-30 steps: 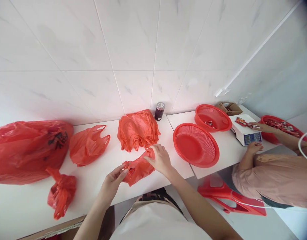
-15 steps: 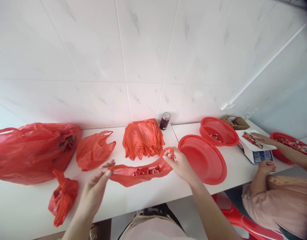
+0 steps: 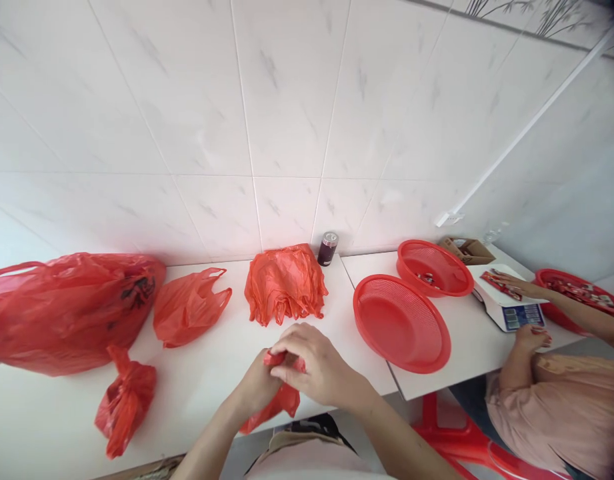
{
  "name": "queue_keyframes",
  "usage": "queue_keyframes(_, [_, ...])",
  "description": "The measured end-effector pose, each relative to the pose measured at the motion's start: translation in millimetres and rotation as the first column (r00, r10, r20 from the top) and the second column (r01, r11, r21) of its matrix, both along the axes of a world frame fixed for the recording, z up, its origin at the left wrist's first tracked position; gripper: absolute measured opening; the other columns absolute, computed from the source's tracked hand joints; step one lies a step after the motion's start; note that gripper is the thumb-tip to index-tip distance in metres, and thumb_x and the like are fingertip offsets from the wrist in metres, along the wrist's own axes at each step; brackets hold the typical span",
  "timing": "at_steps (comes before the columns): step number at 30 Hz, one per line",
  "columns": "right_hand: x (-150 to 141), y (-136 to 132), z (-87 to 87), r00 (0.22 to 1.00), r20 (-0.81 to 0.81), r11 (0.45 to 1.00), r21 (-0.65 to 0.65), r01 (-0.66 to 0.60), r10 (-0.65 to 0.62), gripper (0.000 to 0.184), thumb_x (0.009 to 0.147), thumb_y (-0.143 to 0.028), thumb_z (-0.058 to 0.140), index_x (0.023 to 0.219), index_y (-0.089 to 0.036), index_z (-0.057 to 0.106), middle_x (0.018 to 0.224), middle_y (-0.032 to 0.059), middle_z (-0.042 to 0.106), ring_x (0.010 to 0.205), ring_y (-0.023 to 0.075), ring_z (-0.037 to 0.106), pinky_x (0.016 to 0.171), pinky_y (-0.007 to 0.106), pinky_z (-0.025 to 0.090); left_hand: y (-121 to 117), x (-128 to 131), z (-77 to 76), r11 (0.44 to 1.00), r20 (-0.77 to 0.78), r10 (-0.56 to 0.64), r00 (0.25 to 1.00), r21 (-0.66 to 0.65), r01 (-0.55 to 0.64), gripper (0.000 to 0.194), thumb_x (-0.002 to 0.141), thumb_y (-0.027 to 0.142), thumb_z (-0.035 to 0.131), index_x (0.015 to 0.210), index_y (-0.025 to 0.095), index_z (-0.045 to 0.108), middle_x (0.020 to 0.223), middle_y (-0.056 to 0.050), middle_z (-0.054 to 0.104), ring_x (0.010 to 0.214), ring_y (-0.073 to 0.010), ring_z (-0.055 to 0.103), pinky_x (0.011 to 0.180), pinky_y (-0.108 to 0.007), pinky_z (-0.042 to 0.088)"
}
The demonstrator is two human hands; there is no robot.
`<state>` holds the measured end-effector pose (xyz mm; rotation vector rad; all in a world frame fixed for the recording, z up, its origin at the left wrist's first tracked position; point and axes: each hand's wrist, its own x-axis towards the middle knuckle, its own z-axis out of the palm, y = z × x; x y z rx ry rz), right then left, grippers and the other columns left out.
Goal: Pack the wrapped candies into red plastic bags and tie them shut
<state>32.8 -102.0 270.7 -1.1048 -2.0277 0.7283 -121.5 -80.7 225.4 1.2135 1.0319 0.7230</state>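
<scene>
Both my hands are closed together on a small red plastic bag point(image 3: 281, 403) at the front edge of the white counter point(image 3: 207, 373). My right hand point(image 3: 319, 370) lies over the top, pinching the bag's gathered handles. My left hand point(image 3: 257, 387) grips the same bunch from underneath. The bag's body hangs below my hands, over the counter's edge. Behind my hands lies a pile of crumpled red bags point(image 3: 285, 283).
To the left sit a large filled red bag point(image 3: 61, 310), an empty-looking bag point(image 3: 189, 307) and a small tied bag point(image 3: 127, 397). A dark can point(image 3: 328, 249) stands by the wall. Two red baskets point(image 3: 401, 323) point(image 3: 434, 269) lie at right. Another person's hands work at a scale point(image 3: 509, 307).
My hands were spread apart, stretching the bag open by its handles. They have come together in the middle, bunching the handles, and the bag now hangs under them.
</scene>
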Motion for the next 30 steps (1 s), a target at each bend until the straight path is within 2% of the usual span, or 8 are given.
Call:
queue_keyframes(3, [12.2, 3.4, -15.1, 0.997, -0.065, 0.998, -0.052, 0.029, -0.032, 0.02, 0.089, -0.019, 0.059, 0.109, -0.022, 0.059, 0.111, 0.0056, 0.059, 0.103, 0.0191, 0.054, 0.091, 0.033, 0.044, 0.2, -3.6, 6.3, 0.993, -0.049, -0.114, 0.992, -0.042, 0.112, 0.034, 0.086, 0.048, 0.049, 0.096, 0.018, 0.063, 0.071, 0.002, 0.057, 0.056, -0.0107, 0.045, 0.053, -0.024, 0.044])
queue_keyframes(9, [23.7, -2.1, -30.9, 0.979, -0.168, 0.971, -0.226, 0.077, -0.117, 0.007, 0.092, -0.02, 0.051, 0.089, -0.018, 0.057, 0.083, 0.0003, 0.06, 0.077, 0.0138, 0.055, 0.073, 0.026, 0.045, -5.3, -11.4, 4.8, 0.984, 0.009, -0.125, 0.992, -0.131, 0.125, 0.042, 0.09, 0.06, 0.039, 0.083, 0.02, 0.049, 0.05, 0.009, 0.044, 0.043, -0.0077, 0.038, 0.047, -0.02, 0.034])
queue_keyframes(15, [27.7, -11.2, -5.3, 0.968, -0.238, 0.922, -0.351, -0.166, 0.084, 0.011, 0.091, -0.031, 0.061, 0.092, -0.02, 0.064, 0.089, 0.0005, 0.064, 0.084, 0.0149, 0.057, 0.081, 0.026, 0.045, -3.5, -25.2, 11.8, 0.969, -0.053, -0.232, 0.971, 0.074, 0.236, 0.036, 0.091, 0.045, 0.048, 0.086, 0.015, 0.068, 0.079, -0.004, 0.067, 0.07, -0.015, 0.059, 0.07, -0.027, 0.046])
queue_keyframes(19, [17.8, 3.1, -25.8, 0.98, -0.199, 0.979, -0.203, -0.014, -0.027, 0.025, 0.099, -0.034, 0.046, 0.118, -0.024, 0.059, 0.113, 0.0036, 0.061, 0.106, 0.0179, 0.054, 0.095, 0.032, 0.04, -2.2, -22.6, 7.0, 0.928, -0.169, -0.296, 0.94, 0.183, 0.325, 0.019, 0.083, 0.02, 0.053, 0.088, 0.016, 0.071, 0.084, -0.005, 0.069, 0.067, -0.0133, 0.057, 0.065, -0.025, 0.045])
queue_keyframes(21, [9.8, 11.0, -46.0, 0.989, -0.142, 0.979, -0.204, 0.017, -0.047, 0.032, 0.101, -0.038, 0.039, 0.126, -0.025, 0.055, 0.108, 0.0043, 0.063, 0.105, 0.0193, 0.055, 0.096, 0.035, 0.039, -1.6, -17.1, -1.2, 0.915, -0.283, -0.244, 0.928, 0.251, 0.317, 0.023, 0.076, 0.008, 0.047, 0.079, 0.017, 0.068, 0.074, -0.002, 0.067, 0.06, -0.0112, 0.054, 0.06, -0.023, 0.043])
queue_keyframes(24, [-0.1, 15.1, -71.2, 0.984, -0.153, 0.933, -0.359, 0.028, -0.089, 0.041, 0.103, -0.046, 0.03, 0.127, -0.024, 0.054, 0.082, 0.0022, 0.063, 0.083, 0.0187, 0.06, 0.083, 0.035, 0.045, 0.5, -11.2, -15.4, 0.876, -0.448, 0.045, 0.893, 0.448, 0.181, 0.025, 0.069, 0.001, 0.041, 0.068, 0.019, 0.059, 0.065, 0.002, 0.061, 0.056, -0.0101, 0.05, 0.057, -0.021, 0.04])
queue_keyframes(27, [-5.5, 11.2, -78.2, 0.925, -0.352, 0.887, -0.461, -0.037, -0.144, 0.041, 0.1, -0.051, 0.037, 0.126, -0.024, 0.054, 0.101, 0.0039, 0.063, 0.095, 0.0187, 0.059, 0.087, 0.033, 0.045, 2.2, -11.6, -26.4, 0.782, -0.411, 0.28, 0.868, 0.622, 0.043, 0.027, 0.077, 0.004, 0.039, 0.086, 0.021, 0.059, 0.092, -0.002, 0.065, 0.075, -0.0128, 0.059, 0.065, -0.023, 0.045])
queue_keyframes(30, [-6.4, 6.8, -73.2, 0.842, -0.528, 0.845, -0.495, -0.203, -0.107, 0.037, 0.098, -0.051, 0.044, 0.119, -0.024, 0.055, 0.114, 0.0047, 0.059, 0.109, 0.0191, 0.055, 0.095, 0.033, 0.042, 0.6, -15.5, -32.8, 0.756, -0.353, 0.272, 0.895, 0.654, 0.028, 0.033, 0.083, 0.008, 0.041, 0.108, 0.023, 0.056, 0.118, -0.007, 0.058, 0.098, -0.0164, 0.063, 0.077, -0.026, 0.05])
